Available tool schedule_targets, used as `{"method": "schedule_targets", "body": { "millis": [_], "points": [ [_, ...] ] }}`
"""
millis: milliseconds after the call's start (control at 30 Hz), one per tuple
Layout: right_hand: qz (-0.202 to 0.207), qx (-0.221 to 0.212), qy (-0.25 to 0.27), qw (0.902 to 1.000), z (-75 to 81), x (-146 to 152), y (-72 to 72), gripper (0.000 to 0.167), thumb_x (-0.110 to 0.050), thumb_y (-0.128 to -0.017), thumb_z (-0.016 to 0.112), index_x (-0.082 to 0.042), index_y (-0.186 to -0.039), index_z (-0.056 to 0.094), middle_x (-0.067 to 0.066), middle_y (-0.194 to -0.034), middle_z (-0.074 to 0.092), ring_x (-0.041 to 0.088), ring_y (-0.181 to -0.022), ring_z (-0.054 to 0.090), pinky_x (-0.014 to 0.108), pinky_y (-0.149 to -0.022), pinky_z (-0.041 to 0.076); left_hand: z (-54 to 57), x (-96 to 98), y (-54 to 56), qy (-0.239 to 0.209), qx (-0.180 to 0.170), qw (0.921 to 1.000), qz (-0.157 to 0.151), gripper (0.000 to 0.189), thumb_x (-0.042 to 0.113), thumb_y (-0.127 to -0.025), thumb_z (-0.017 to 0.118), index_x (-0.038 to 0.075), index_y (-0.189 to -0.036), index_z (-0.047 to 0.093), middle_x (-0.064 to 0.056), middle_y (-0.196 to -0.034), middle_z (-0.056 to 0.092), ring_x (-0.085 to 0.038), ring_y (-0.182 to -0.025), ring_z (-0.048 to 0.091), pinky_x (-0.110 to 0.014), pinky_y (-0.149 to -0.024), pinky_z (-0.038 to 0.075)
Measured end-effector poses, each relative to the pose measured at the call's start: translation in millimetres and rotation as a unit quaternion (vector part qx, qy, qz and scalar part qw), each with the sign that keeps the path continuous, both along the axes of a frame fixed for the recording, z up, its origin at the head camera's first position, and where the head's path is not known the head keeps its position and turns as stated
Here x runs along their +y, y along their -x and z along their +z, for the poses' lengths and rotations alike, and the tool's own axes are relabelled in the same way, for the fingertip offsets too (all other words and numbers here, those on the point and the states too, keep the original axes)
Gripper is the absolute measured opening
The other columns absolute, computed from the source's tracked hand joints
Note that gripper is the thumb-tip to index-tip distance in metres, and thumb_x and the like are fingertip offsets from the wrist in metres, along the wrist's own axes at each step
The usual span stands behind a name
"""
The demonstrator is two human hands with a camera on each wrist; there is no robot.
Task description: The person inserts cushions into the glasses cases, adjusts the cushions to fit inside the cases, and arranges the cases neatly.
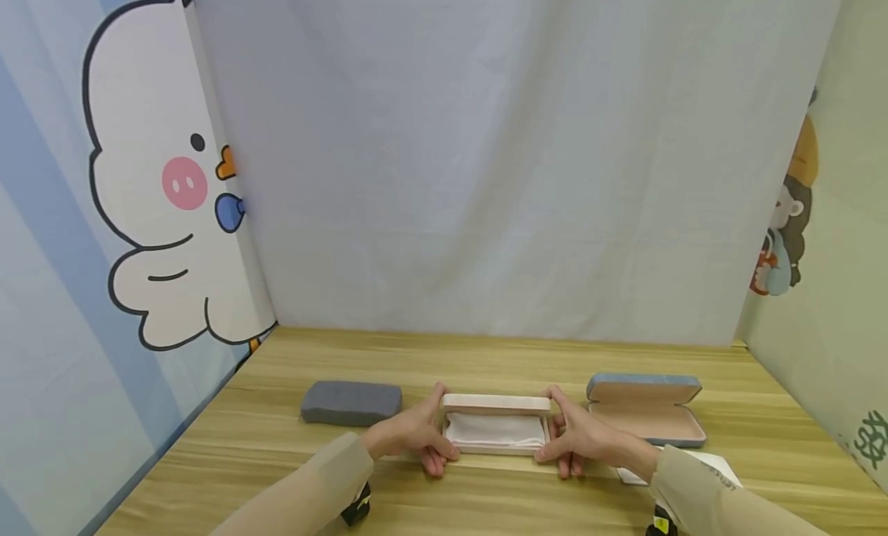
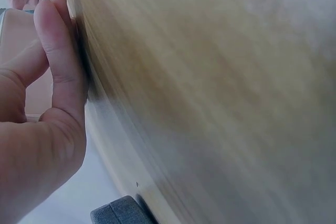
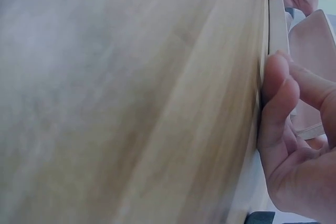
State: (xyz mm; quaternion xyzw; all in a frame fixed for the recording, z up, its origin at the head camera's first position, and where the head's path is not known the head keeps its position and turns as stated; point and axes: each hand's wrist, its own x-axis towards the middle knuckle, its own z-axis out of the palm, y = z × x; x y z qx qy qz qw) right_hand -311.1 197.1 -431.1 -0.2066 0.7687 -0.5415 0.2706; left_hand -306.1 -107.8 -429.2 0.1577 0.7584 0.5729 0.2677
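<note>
A pale pink-white glasses case [image 1: 496, 403] stands with its lid raised on the table, midway between the hands. Inside lies a folded white cloth [image 1: 496, 429]. My left hand [image 1: 416, 434] grips the case's left end, thumb at the front corner and a finger reaching up by the lid. At the opposite end my right hand [image 1: 581, 434] holds it in a mirrored way. The left wrist view has the left hand [image 2: 60, 108] beside the pinkish lid lining [image 2: 18, 32]. The right wrist view shows the right hand's curled fingers [image 3: 278, 98] against the case's edge.
To the left lies a closed grey-blue glasses case [image 1: 351, 402]. On the right stands an open blue glasses case [image 1: 645, 380] with a pinkish lining. A white sheet [image 1: 718, 465] is partly under the right forearm. Behind the wooden table [image 1: 388, 355] hangs a pale curtain [image 1: 444, 173].
</note>
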Motion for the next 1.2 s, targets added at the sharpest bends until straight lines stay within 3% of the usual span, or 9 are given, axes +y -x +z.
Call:
{"method": "schedule_targets", "body": {
  "millis": [200, 1200],
  "points": [
    [0.003, 0.007, 0.007, 0.9999, -0.6, -0.1, -0.6, 0.072, -0.009, -0.083, 0.075, -0.013, -0.134, 0.025, 0.010, -0.077, 0.056, 0.011, -0.046, 0.058, 0.020, -0.037, 0.045, 0.4, 0.3, -0.7, -0.001, 0.004, 1.0000, 0.000, 0.065, -0.013, -0.080, 0.068, 0.009, -0.121, 0.024, -0.014, -0.057, 0.061, -0.016, -0.041, 0.060, -0.025, -0.040, 0.055],
    [-0.002, 0.023, 0.004, 0.9997, -1.5, 0.3, -2.6, 0.080, -0.011, -0.083, 0.075, -0.011, -0.141, 0.019, 0.009, -0.077, 0.054, 0.011, -0.046, 0.058, 0.020, -0.037, 0.044, -1.8, 1.3, -1.2, -0.001, 0.009, 0.9999, 0.006, 0.067, -0.014, -0.080, 0.067, 0.010, -0.123, 0.023, -0.013, -0.054, 0.059, -0.015, -0.039, 0.059, -0.024, -0.038, 0.053]
  ]
}}
